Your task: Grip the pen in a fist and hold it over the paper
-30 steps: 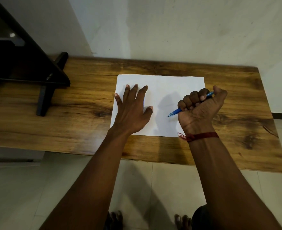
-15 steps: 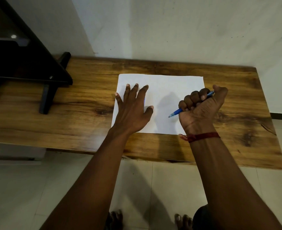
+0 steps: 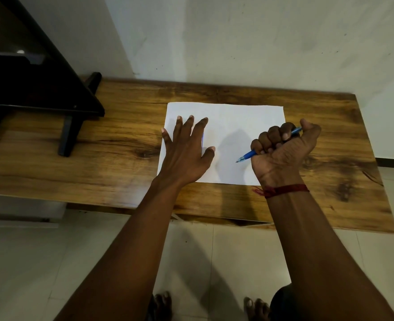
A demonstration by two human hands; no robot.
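Feet: our bare toes (image 3: 162, 304) showed on the tiled floor, nearest.
Right hand: our right hand (image 3: 284, 149) was fisted round a blue pen (image 3: 249, 155), tip aimed left and toward us, just above the paper.
Left hand: our left hand (image 3: 186, 149) lay flat, fingers spread, pressing the paper's left part.
Paper: the white sheet (image 3: 237, 119) sat long-side across the wooden table (image 3: 98, 158).
Far: a dark stand (image 3: 52, 89) stood at the table's left.

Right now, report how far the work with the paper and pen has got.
Done: the white sheet lies flat on the wooden table, and the left hand presses it down. In hand: the right hand grips the blue pen in a fist, tip over the paper. Left: the sheet shows no marks.
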